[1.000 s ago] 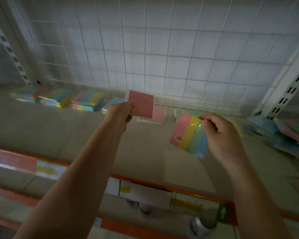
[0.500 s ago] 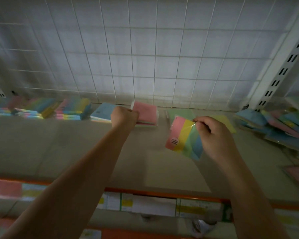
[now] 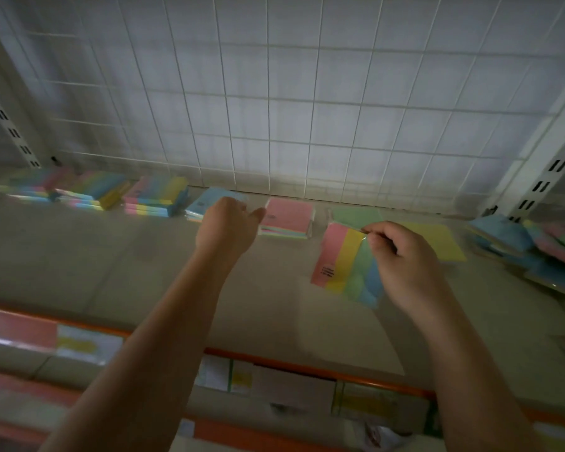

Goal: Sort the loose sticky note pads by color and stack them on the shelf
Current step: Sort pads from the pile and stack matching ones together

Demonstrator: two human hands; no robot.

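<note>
My right hand [image 3: 402, 265] pinches the top edge of a wrapped multicolour pad [image 3: 346, 265] with pink, yellow, green and blue stripes, held just above the shelf [image 3: 111, 256]. My left hand [image 3: 225, 228] hovers beside the pink stack [image 3: 289, 216] at the back of the shelf, its fingers loosely curled and holding nothing; the thumb nearly touches the stack's left edge. A blue stack [image 3: 206, 203] lies behind that hand. A green pad [image 3: 356, 215] and a yellow pad [image 3: 437, 239] lie right of the pink stack.
Three stacks of striped pads [image 3: 154, 197] line the back left. A loose heap of mixed pads [image 3: 529, 246] lies at the far right. A white wire grid [image 3: 274, 109] closes the back. The orange shelf edge [image 3: 307, 363] with price labels runs along the front.
My left hand carried a pink pad to the back, set it on the pink stack and let go. My right hand kept hold of the striped pad.
</note>
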